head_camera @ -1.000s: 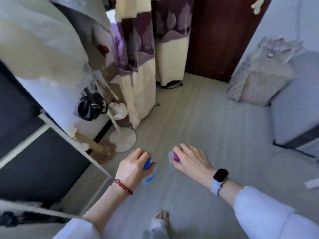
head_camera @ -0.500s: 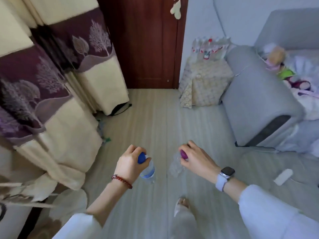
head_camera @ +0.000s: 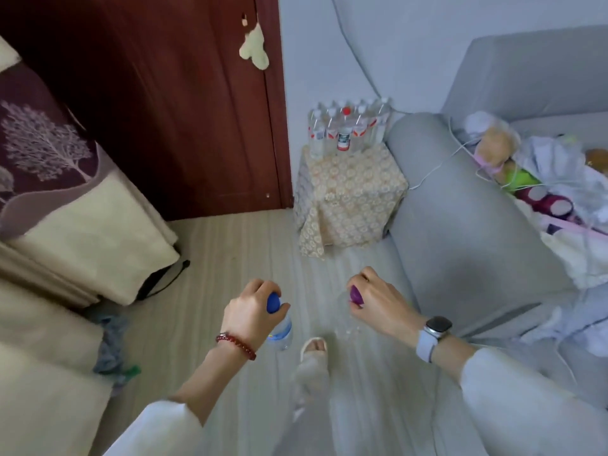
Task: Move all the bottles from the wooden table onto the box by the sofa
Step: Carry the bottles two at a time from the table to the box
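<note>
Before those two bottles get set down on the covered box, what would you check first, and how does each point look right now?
1. Left hand has a firm grip on the blue-capped bottle: ok, fingers wrap its neck.
2. Right hand has a grip on the purple-capped bottle: ok, though its clear body is hard to see.
3. Free room on the box: ok, the bottles on the box are bunched along the back edge and the front of the top is bare.
4. Floor path to the box: ok, nothing lies between.
5. Cloth cover lies flat enough to stand bottles: cannot tell.
6. Any bottles left on the wooden table: cannot tell, it is out of view.
</note>
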The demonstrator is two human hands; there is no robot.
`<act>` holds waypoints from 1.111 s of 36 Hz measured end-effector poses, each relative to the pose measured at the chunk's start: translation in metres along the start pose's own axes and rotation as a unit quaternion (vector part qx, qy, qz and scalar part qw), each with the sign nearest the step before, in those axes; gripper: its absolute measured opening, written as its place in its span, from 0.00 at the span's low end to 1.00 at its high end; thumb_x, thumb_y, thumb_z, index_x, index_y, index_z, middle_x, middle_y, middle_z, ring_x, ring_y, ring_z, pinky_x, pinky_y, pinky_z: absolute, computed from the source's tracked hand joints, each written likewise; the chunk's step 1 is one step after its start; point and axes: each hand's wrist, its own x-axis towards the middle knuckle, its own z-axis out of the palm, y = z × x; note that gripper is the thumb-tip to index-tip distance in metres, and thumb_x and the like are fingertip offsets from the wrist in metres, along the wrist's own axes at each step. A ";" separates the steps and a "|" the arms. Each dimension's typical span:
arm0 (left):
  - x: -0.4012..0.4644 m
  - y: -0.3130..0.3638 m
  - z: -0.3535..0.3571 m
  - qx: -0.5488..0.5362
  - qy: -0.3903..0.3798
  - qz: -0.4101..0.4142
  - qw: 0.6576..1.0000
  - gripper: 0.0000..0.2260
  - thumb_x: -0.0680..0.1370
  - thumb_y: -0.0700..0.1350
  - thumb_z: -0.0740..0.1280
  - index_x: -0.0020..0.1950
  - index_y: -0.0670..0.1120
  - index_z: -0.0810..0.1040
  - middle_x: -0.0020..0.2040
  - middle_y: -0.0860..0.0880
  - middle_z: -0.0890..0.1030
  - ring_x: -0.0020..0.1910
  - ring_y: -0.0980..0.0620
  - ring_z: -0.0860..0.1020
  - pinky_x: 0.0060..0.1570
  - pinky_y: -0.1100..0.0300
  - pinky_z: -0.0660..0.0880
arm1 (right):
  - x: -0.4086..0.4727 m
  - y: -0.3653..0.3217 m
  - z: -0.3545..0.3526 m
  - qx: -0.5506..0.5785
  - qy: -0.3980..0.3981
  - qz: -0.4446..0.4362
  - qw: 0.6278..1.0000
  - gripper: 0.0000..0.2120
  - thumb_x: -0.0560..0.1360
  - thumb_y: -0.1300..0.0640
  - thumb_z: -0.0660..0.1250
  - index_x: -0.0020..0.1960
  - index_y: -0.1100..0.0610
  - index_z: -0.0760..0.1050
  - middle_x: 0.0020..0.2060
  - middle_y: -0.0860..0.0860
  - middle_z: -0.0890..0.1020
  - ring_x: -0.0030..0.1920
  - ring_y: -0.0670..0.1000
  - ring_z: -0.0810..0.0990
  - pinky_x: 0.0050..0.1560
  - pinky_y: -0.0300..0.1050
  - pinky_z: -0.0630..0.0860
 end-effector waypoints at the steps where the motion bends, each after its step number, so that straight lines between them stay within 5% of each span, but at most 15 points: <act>1: 0.027 0.003 0.007 0.001 -0.003 0.011 1.000 0.09 0.68 0.47 0.72 0.42 0.45 0.77 0.43 0.48 0.77 0.35 0.42 0.77 0.35 0.56 0.74 | 0.021 0.011 -0.006 0.002 0.000 0.006 1.000 0.11 0.74 0.56 0.61 0.54 0.59 0.71 0.53 0.56 0.70 0.46 0.62 0.77 0.47 0.52 0.75; 17: 0.418 0.107 0.085 -0.001 -0.046 0.145 0.988 0.09 0.69 0.46 0.72 0.44 0.43 0.77 0.43 0.45 0.77 0.36 0.43 0.76 0.33 0.60 0.67 | 0.316 0.184 -0.144 0.085 0.083 0.098 0.988 0.12 0.73 0.57 0.64 0.54 0.60 0.71 0.53 0.57 0.71 0.48 0.60 0.76 0.50 0.53 0.75; 21: 0.504 0.138 0.118 -0.009 -0.059 0.161 0.985 0.09 0.66 0.42 0.74 0.41 0.41 0.77 0.39 0.42 0.77 0.34 0.42 0.76 0.31 0.57 0.72 | 0.387 0.237 -0.172 0.089 0.081 0.094 0.988 0.12 0.74 0.57 0.63 0.55 0.60 0.71 0.54 0.57 0.71 0.48 0.60 0.76 0.50 0.52 0.75; 29: 0.638 0.179 0.195 -0.015 -0.084 0.112 0.990 0.11 0.66 0.41 0.74 0.41 0.40 0.75 0.40 0.41 0.76 0.32 0.41 0.75 0.31 0.58 0.69 | 0.520 0.339 -0.202 0.118 0.032 0.093 0.988 0.12 0.74 0.56 0.64 0.55 0.58 0.70 0.55 0.55 0.71 0.48 0.58 0.75 0.51 0.47 0.73; 35: 0.730 0.211 0.252 -0.035 -0.096 0.036 0.994 0.13 0.67 0.43 0.74 0.47 0.39 0.76 0.47 0.41 0.76 0.41 0.42 0.75 0.38 0.58 0.70 | 0.609 0.402 -0.209 0.157 0.020 0.131 0.979 0.12 0.74 0.56 0.64 0.56 0.58 0.69 0.57 0.55 0.70 0.48 0.56 0.76 0.50 0.43 0.73; 40: 0.777 0.225 0.297 -0.049 -0.118 0.011 0.992 0.14 0.68 0.42 0.73 0.50 0.40 0.75 0.50 0.43 0.75 0.44 0.44 0.74 0.41 0.58 0.71 | 0.663 0.443 -0.204 0.182 0.003 0.161 0.970 0.13 0.74 0.57 0.65 0.57 0.59 0.70 0.57 0.56 0.70 0.49 0.60 0.76 0.55 0.51 0.74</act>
